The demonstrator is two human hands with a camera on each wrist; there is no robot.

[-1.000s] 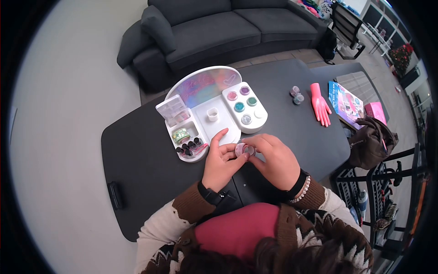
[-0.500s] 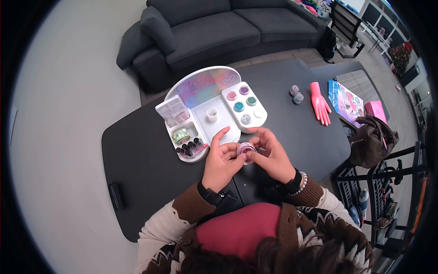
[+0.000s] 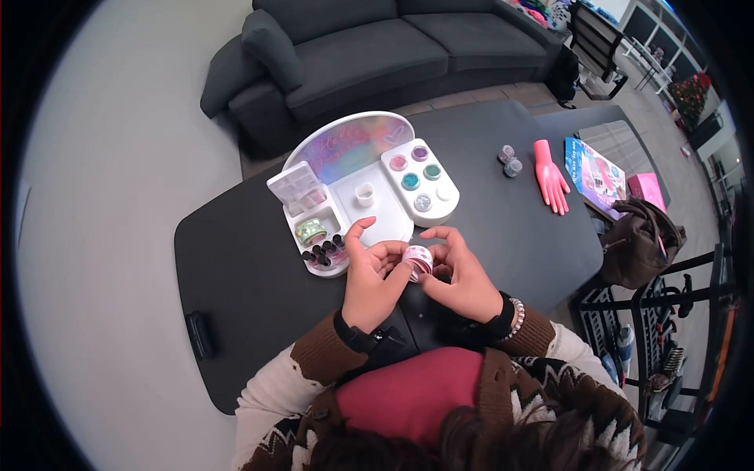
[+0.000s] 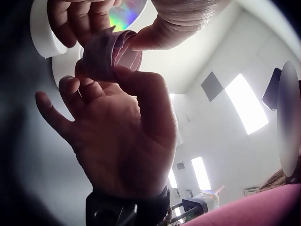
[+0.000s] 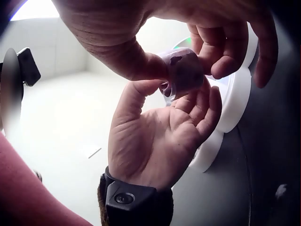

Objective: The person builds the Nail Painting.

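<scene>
Between my two hands is a small roll of white and pink patterned tape [image 3: 418, 261], held in front of the white vanity-shaped stand [image 3: 382, 231]. My left hand [image 3: 374, 281] pinches the roll from the left, thumb on its near edge, with one finger raised away. From the right, my right hand [image 3: 465, 281] grips it between thumb and fingers. In the left wrist view, a loose layer lifts from the outside of the tape roll [image 4: 99, 56], and its coils show inside. The right wrist view shows the dark print on its outer face [image 5: 184, 70].
The stand holds a green roll [image 3: 311, 231], several black-capped bottles [image 3: 323, 251], a white cup [image 3: 364, 195] and glitter pots [image 3: 410, 182]. To the right lie two stacked pots [image 3: 512, 167], a pink model hand [image 3: 551, 179], a box [image 3: 595, 179] and a brown bag [image 3: 640, 243].
The roll has been turned in the fingers, so its printed outside now faces up. My right hand has rolled over and regripped it, and my left hand has shifted slightly left.
</scene>
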